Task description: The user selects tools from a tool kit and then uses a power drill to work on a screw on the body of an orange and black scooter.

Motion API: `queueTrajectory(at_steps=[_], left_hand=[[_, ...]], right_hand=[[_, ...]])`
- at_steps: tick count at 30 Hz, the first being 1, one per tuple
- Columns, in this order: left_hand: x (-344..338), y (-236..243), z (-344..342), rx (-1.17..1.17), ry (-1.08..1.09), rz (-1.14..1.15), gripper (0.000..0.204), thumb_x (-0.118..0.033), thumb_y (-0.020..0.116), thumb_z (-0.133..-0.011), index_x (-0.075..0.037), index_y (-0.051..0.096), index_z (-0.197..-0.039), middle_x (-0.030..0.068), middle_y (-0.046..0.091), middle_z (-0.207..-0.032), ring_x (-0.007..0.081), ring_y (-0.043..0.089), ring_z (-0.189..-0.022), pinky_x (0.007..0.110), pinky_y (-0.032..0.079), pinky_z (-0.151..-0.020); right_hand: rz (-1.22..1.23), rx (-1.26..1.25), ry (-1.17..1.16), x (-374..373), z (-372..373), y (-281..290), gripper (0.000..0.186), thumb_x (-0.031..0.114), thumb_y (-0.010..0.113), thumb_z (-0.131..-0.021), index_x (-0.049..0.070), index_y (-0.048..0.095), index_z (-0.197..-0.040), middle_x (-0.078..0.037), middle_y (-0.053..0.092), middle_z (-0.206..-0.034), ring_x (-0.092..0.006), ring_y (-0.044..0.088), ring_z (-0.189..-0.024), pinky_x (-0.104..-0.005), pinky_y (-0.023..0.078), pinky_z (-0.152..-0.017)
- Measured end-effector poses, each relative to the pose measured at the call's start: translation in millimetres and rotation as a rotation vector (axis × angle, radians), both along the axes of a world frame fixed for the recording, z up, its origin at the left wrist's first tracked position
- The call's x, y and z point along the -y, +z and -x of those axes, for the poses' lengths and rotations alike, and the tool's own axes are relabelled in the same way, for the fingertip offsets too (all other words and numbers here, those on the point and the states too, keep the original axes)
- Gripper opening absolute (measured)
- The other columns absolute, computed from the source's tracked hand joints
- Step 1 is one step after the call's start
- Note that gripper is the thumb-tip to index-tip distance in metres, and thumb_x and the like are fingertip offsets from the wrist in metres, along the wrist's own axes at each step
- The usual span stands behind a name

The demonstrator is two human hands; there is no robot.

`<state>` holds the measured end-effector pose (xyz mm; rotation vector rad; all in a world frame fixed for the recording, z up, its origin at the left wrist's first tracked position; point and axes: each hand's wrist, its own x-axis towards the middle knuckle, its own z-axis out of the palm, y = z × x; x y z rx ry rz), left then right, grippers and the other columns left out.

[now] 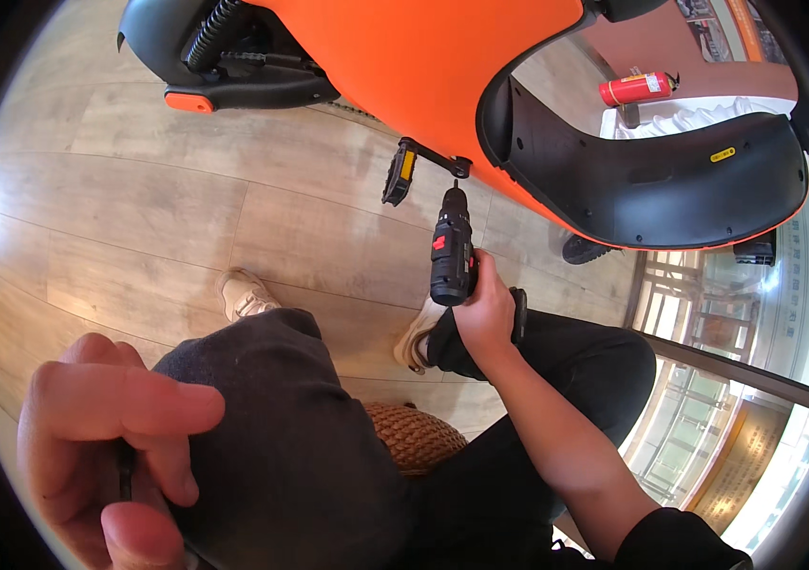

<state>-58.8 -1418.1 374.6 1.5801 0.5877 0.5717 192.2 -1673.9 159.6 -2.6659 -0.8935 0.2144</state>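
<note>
My right hand (488,309) is closed round the grip of a black cordless drill (452,252) with red details. The drill's tip meets, or comes very near, the inner end of the black crank arm (435,156) on an orange and black scooter (423,66). A black pedal (399,175) with a yellow reflector hangs from the arm's other end. Close to the camera at lower left, my left hand (114,446) has its fingers curled. Something thin and dark shows between them; its kind is unclear.
The scooter's black footwell (651,171) and curved panels fill the upper right. Behind it lies a red fire extinguisher (637,88). A woven stool (414,437) is under me, my feet rest on the wooden floor (167,209), and glass panes (708,380) stand at right.
</note>
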Motion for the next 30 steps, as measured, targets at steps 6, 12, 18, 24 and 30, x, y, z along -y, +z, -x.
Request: queueTrajectory(at_steps=[6,12,18,24,30], left_hand=[[1.2,-4.2,7.3,-0.055,-0.011,0.058,0.052,-0.048,0.062,-0.097,0.003,0.063,-0.109,0.0017,0.052,-0.068,0.0096,0.046,-0.064,0.025,0.037,-0.060],[1.2,7.3,8.9,-0.274,0.041,0.016,0.061,-0.066,0.053,-0.098,-0.005,0.058,-0.100,-0.0049,0.040,-0.065,0.0051,0.032,-0.061,0.024,0.026,-0.061],[-0.5,9.9,11.4,-0.309,-0.040,0.010,0.058,-0.063,0.047,-0.102,-0.006,0.055,-0.104,-0.0028,0.038,-0.072,0.0072,0.032,-0.064,0.026,0.027,-0.064],[3.2,2.8,9.4,-0.316,-0.003,-0.061,0.060,-0.066,0.045,-0.101,-0.007,0.054,-0.103,-0.0027,0.038,-0.072,0.0077,0.032,-0.063,0.026,0.028,-0.064],[6.7,0.2,15.0,-0.378,0.100,-0.101,0.064,-0.073,0.045,-0.098,-0.011,0.055,-0.104,-0.0026,0.037,-0.073,0.0091,0.031,-0.064,0.028,0.028,-0.066]], right_hand=[[0.029,0.024,0.019,0.0,0.4,3.8,0.047,0.005,0.070,-0.084,0.007,0.054,-0.128,-0.022,0.069,-0.105,-0.0446,0.067,-0.098,-0.0480,0.054,-0.079],[0.017,0.043,0.020,-6.2,1.5,5.4,0.047,0.005,0.070,-0.084,0.005,0.054,-0.128,-0.023,0.069,-0.104,-0.0449,0.066,-0.098,-0.0486,0.053,-0.080],[0.048,0.040,0.019,-4.8,1.9,4.0,0.057,-0.003,0.069,-0.079,0.007,0.050,-0.132,-0.019,0.068,-0.106,-0.0418,0.067,-0.097,-0.0500,0.053,-0.078],[0.077,0.063,0.008,-1.4,0.6,0.0,0.054,-0.003,0.066,-0.082,0.007,0.050,-0.133,-0.019,0.068,-0.109,-0.0417,0.066,-0.098,-0.0501,0.053,-0.079],[0.056,0.082,0.001,-4.5,2.9,-1.5,0.052,-0.004,0.064,-0.083,0.007,0.051,-0.132,-0.019,0.068,-0.107,-0.0429,0.066,-0.098,-0.0504,0.053,-0.078]])
